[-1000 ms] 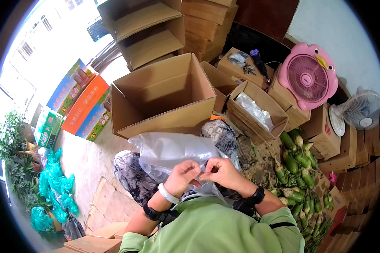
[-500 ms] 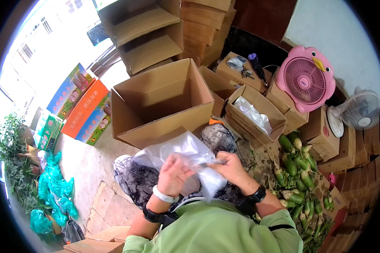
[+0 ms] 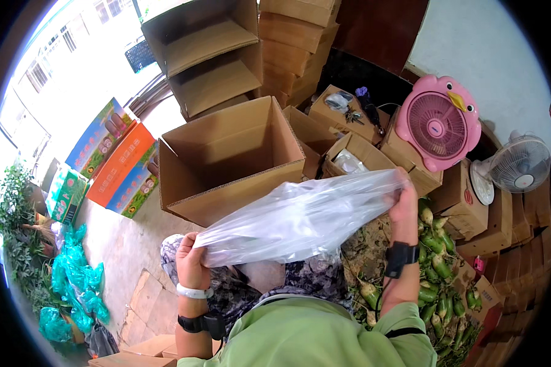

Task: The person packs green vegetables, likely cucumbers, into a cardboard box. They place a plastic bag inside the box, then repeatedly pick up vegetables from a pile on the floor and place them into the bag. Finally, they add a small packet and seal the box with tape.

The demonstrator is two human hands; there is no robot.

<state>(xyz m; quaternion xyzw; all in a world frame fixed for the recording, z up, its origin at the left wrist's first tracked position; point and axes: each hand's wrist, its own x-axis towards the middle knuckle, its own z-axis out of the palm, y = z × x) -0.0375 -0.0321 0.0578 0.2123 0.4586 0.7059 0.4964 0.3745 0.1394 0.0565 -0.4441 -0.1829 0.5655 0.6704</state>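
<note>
A clear plastic bag (image 3: 294,217) is stretched out wide above my lap. My left hand (image 3: 191,263) grips its left end with closed fingers. At the other end, my right hand (image 3: 404,202) is closed on the plastic, its fingers partly behind the film. Just beyond the bag stands an open cardboard box (image 3: 232,147) with its inside facing up, nothing visible in it. The bag's upper edge overlaps the front right of that box in view.
Green radishes (image 3: 438,263) lie heaped at the right. A smaller carton (image 3: 361,153) holds more clear plastic. Behind it are a pink fan (image 3: 438,122) and a white fan (image 3: 520,162). Colourful printed boxes (image 3: 113,159) and teal plastic bags (image 3: 76,275) stand left.
My hands have moved far apart, pulling the bunched bag out into a wide sheet. The left hand went left and down; the right went right and up, closing on opposite ends.
</note>
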